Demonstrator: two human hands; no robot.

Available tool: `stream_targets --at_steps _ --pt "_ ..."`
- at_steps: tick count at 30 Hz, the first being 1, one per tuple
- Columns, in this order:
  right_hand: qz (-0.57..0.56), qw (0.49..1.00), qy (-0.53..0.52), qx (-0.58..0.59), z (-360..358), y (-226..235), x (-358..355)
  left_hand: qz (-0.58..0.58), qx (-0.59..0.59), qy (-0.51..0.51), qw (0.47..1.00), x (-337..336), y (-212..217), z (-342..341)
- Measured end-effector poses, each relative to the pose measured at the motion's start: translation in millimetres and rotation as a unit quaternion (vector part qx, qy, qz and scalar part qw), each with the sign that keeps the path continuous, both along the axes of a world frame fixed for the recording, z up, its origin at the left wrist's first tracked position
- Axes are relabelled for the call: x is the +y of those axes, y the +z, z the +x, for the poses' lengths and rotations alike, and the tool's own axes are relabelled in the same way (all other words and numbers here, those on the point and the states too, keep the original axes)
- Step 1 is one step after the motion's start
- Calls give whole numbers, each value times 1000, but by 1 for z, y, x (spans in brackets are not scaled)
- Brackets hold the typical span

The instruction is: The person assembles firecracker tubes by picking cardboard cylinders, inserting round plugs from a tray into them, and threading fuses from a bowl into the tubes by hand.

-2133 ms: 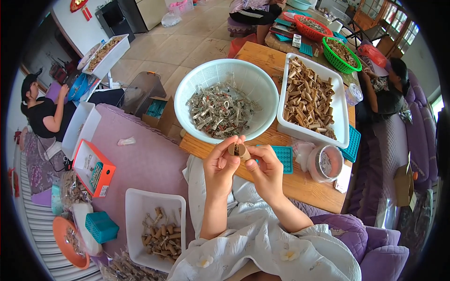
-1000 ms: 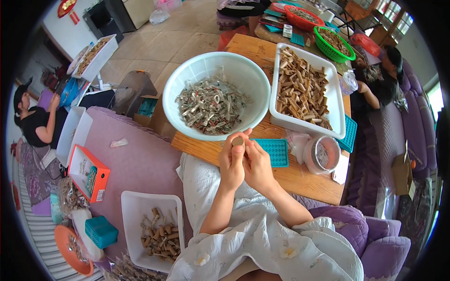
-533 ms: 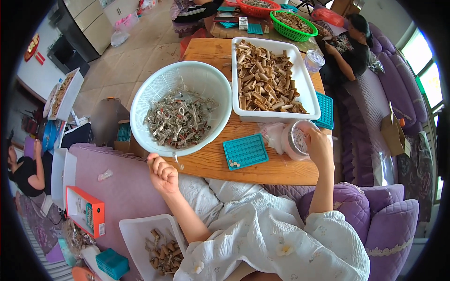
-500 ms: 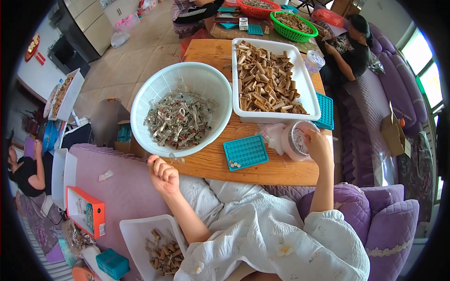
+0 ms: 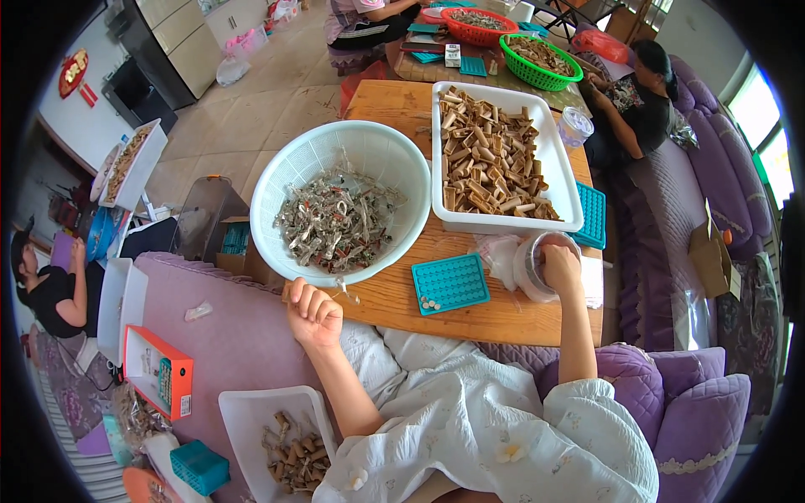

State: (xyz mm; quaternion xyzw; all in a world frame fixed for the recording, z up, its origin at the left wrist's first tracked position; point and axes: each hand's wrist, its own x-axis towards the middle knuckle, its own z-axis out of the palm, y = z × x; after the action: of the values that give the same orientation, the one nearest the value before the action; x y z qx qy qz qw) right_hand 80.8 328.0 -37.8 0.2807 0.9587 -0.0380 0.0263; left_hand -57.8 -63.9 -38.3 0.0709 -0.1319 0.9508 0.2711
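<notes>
My left hand (image 5: 315,317) is closed beside the near rim of a pale plastic basin (image 5: 262,210). A small brownish thing seems to show at its fingertips, too small to name. Inside the basin lies a heap of crinkled clear-and-silver strips (image 5: 335,220), and one strand hangs over the near rim. My right hand (image 5: 560,270) reaches into a clear round tub (image 5: 527,277) at the table's right, its fingers hidden by the tub wall. Between my hands lies a teal tray of small cells (image 5: 453,279), with several tiny pale discs (image 5: 430,304) at its near left corner.
Beyond the tub, a white tray (image 5: 503,223) holds many curved brown pieces. Beside me sits another white bin (image 5: 251,419) with brown pieces. An orange box (image 5: 179,386) lies to the left. Other people sit at the far table, far right and far left.
My right hand has gone deeper into the tub. The whole view has shifted slightly, with the table appearing lower and farther right. My left hand stays closed near the basin.
</notes>
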Motion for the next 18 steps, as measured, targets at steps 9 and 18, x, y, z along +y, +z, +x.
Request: stream_targets --at_steps 9,18 --pt "-189 957 -8 220 12 39 -12 -11 -6 0 1000 0 -2 0" --pt "-181 945 -48 268 16 51 -2 -13 -12 -4 1000 0 1 -1"
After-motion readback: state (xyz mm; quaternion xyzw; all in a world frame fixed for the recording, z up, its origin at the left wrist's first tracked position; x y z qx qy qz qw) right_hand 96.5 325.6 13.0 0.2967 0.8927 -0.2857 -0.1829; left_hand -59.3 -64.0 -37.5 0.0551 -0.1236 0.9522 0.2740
